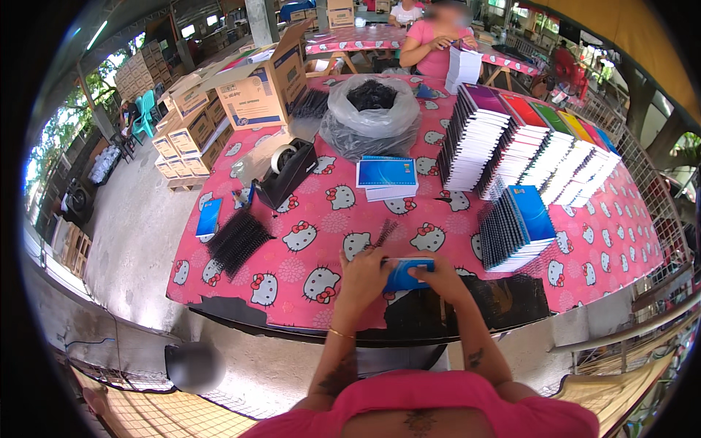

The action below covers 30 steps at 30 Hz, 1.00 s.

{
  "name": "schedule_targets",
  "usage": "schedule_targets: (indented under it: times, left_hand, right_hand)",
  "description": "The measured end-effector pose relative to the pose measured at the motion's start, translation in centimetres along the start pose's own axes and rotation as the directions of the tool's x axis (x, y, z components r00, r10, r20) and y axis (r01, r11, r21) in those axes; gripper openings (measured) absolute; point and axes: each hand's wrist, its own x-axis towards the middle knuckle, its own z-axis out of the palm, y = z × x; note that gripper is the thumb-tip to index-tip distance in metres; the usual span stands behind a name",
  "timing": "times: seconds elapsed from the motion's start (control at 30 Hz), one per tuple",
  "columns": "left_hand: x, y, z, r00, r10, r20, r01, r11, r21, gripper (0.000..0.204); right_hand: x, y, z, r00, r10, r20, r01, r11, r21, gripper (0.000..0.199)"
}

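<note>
A small blue-covered notebook (406, 278) lies between my two hands near the front edge of the table. My right hand (440, 279) grips its right side, with the thumb on the cover. At its left edge my left hand (363, 276) has its fingers closed round a black spiral binding coil (387, 232), whose free end sticks out beyond the fingertips. How far the coil is threaded into the notebook is hidden by the fingers. To the left lies a pile of black coils (237, 244). Bound blue notebooks (517, 226) stand stacked on the right.
A pink cat-print cloth (292, 270) covers the table, torn along its front. Around it are a tape dispenser (286, 171), unbound blue notebooks (385, 175), a plastic bag of coils (371, 120), tall coloured notebook stacks (482, 139) and a carton (255, 95). Across the table a person (431, 44) handles paper.
</note>
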Motion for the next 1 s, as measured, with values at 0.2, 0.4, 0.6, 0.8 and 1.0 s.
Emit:
schedule_targets:
  times: [0.2,0.4,0.6,0.8,1.0]
  left_hand:
    - [-0.3,0.9,-0.1,0.996,0.083,0.03,-0.086,0.991,0.1,0.026]
    - [-1.1,1.4,-4.0,0.965,0.117,0.234,-0.169,0.963,0.212,0.028]
    - [-1.4,1.2,-2.8,0.973,0.175,0.151,-0.184,0.982,0.048,0.03]
    - [-1.3,0.5,-0.7,0.961,0.276,0.032,-0.273,0.959,-0.075,0.036]
    - [-5.1,4.1,0.7,0.912,0.41,-0.024,-0.377,0.858,0.347,0.074]
  right_hand:
    - [-0.6,3.1,-1.6,0.999,-0.036,-0.001,0.036,0.997,0.072,0.032]
    - [-1.7,4.5,-0.1,0.997,-0.066,-0.042,0.072,0.985,0.156,0.029]
    - [-2.1,4.1,-0.8,0.996,-0.091,-0.018,0.092,0.986,0.138,0.028]
    - [-2.9,2.6,-1.5,0.991,-0.125,-0.051,0.13,0.984,0.12,0.029]
    - [-4.5,1.3,1.3,0.927,-0.042,-0.373,0.16,0.943,0.292,0.028]
